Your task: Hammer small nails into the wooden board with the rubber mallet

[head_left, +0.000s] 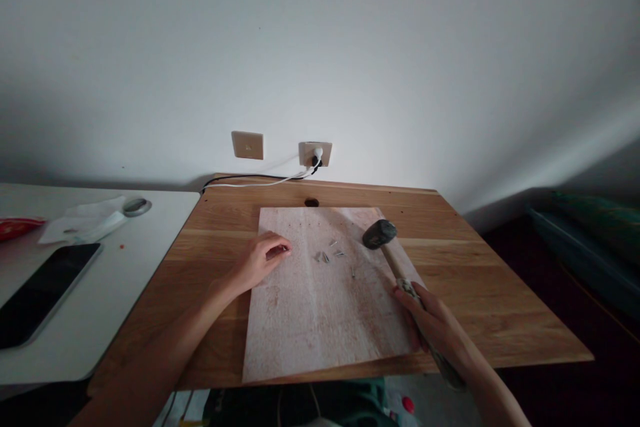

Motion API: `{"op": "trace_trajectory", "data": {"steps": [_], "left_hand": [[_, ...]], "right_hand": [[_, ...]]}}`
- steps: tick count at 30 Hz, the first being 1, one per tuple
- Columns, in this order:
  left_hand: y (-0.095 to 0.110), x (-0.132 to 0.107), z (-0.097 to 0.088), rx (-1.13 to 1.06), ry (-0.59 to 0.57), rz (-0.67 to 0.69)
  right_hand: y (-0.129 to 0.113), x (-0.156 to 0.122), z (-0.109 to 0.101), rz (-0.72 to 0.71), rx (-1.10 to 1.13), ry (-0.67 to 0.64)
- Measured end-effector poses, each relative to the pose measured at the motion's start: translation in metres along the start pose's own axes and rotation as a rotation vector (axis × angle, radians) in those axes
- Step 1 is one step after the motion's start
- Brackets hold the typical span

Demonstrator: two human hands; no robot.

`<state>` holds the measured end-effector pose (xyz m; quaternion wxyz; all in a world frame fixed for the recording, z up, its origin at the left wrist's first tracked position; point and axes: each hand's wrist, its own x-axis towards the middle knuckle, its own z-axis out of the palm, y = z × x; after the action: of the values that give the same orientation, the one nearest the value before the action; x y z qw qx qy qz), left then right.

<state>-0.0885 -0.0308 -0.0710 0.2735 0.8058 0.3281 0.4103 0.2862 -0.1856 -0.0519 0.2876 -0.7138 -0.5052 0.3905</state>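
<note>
My right hand [433, 320] is wrapped around the handle of a rubber mallet [399, 265]. Its black head is raised over the right part of a pale, whitewashed wooden board [300, 320]. At the board's left edge is my left hand [260, 257], thumb and fingertips pinched together; whatever may be between them is too small to make out. Several small metal nails [326, 257] lie loose mid-board, between my hands. One more nail [353, 272] is a little nearer to me. A row of small dark dots runs along the board's far edge.
The board lies on a wooden desk [480, 280]. To the left, a white table [115, 287] carries a phone [45, 293], a roll of tape [137, 207], a white plastic wrapper [85, 220] and a red packet [17, 227]. Cables run from a wall socket [325, 153] along the desk's back.
</note>
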Motion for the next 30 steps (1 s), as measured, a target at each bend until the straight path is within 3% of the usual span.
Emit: {"op": "trace_trajectory", "data": {"steps": [21, 27, 30], "left_hand": [[-0.009, -0.003, 0.007, -0.088, 0.018, -0.129], [-0.007, -0.003, 0.007, -0.125, 0.025, -0.167], [-0.006, -0.002, 0.007, -0.134, 0.038, -0.19]], "right_hand": [[-0.006, 0.001, -0.001, -0.014, -0.044, 0.009], [-0.038, -0.019, 0.01, -0.082, -0.057, -0.015], [-0.067, -0.033, 0.026, -0.17, 0.008, -0.131]]}}
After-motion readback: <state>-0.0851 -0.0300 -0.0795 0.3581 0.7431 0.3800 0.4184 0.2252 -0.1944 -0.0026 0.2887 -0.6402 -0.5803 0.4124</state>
